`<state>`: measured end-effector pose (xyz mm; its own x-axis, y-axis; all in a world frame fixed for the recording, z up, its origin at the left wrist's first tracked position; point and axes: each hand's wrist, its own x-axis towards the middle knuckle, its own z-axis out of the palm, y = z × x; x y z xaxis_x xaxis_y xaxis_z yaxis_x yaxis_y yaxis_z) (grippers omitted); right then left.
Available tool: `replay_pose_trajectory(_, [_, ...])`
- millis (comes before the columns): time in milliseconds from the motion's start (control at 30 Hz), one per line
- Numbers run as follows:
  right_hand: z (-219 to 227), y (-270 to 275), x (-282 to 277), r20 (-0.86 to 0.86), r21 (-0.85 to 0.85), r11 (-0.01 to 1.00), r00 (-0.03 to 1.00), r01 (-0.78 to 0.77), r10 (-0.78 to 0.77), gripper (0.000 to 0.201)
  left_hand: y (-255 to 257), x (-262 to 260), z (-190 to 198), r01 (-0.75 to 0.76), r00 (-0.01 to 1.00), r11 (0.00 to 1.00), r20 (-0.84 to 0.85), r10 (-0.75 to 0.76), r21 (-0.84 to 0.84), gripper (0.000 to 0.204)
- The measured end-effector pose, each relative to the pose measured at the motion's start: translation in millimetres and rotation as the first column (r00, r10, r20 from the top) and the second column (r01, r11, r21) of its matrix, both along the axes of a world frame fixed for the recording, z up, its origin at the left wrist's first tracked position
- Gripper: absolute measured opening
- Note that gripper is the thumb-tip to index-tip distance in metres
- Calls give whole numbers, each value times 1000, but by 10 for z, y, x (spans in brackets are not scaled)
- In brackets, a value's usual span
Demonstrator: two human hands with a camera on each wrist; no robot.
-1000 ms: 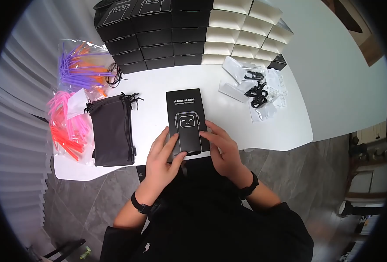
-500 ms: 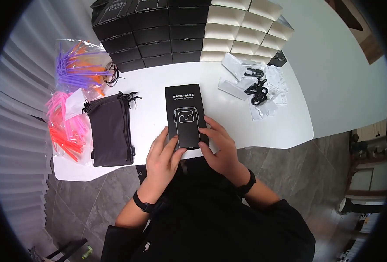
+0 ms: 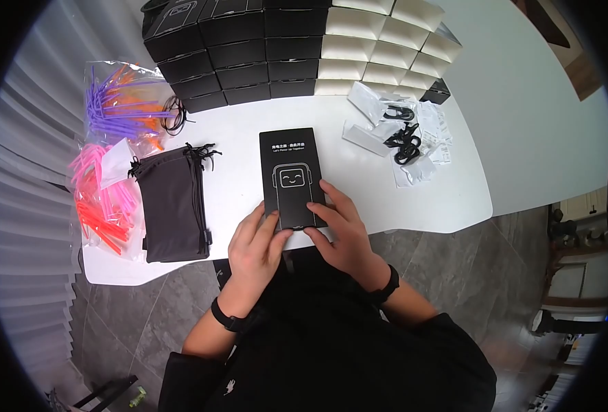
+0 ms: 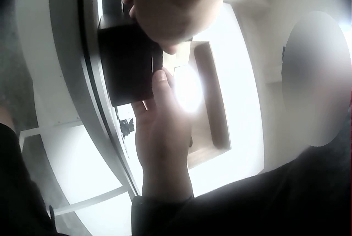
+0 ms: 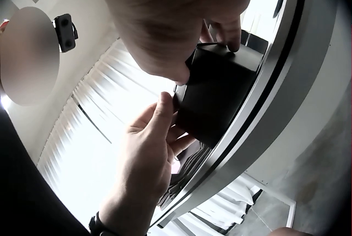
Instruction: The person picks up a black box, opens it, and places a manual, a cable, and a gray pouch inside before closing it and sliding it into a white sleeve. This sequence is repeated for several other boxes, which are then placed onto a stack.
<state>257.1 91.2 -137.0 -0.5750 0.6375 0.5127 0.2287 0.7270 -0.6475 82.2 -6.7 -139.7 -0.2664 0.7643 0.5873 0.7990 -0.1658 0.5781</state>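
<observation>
A black box [image 3: 292, 152] with a smiling-face outline and white lettering lies face up near the table's front edge. My left hand [image 3: 252, 253] holds its lower left corner, thumb at the near edge. At the lower right, my right hand [image 3: 347, 244] grips it, fingertips on the top and side, thumb by the near edge. The left wrist view shows the dark box [image 4: 127, 60] between both hands. In the right wrist view, the left thumb touches the end of the box [image 5: 214, 95]; the undersides of the fingers are partly hidden.
Stacked black boxes [image 3: 294, 48] and white open-ended boxes [image 3: 348, 48] line the back. Black drawstring pouches [image 3: 173, 209] lie left, beside bags of purple [image 3: 115, 110] and pink sticks [image 3: 105, 172]. Black cables [image 3: 407, 147] and white packaging [image 3: 366, 137] lie right.
The box has slid a little away from the body, toward the stacks. My right hand has shifted up and left, its thumb now at the near edge. The left hand has barely moved.
</observation>
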Motion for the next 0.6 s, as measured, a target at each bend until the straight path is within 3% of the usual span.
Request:
replay_pose_trajectory(500, [-53,-26,2,-25,-60,998,999,36,-37,34,-17,27,18,17,999,999,41,-15,-42,29])
replay_pose_trajectory(600, [-138,17,3,-67,-104,994,997,36,-43,30,-17,74,-7,-14,990,999,141,18,-32,21])
